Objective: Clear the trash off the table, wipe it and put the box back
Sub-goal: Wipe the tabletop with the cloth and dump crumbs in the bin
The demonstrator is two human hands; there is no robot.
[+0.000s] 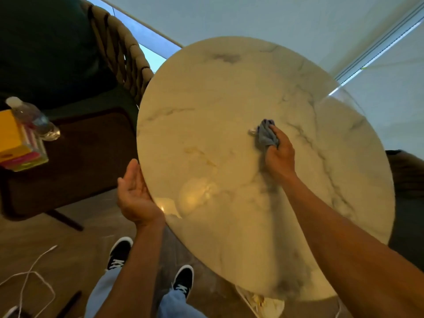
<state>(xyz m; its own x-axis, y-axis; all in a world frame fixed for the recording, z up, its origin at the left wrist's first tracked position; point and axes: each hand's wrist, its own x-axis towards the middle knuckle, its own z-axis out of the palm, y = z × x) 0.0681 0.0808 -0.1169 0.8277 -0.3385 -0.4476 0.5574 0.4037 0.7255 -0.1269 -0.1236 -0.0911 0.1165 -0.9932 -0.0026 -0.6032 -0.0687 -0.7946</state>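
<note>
**Sweep the crumb into the waiting palm**

Right hand grips the bunched cloth mid-table. Push the white scrap toward seven o'clock, where the left hand waits open, cupped at the rim. The box sits at nine o'clock on the chair.

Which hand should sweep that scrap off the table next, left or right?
Right. The right hand already grips the cloth beside the scrap. The left hand waits cupped at the table edge, better placed to catch.
</note>
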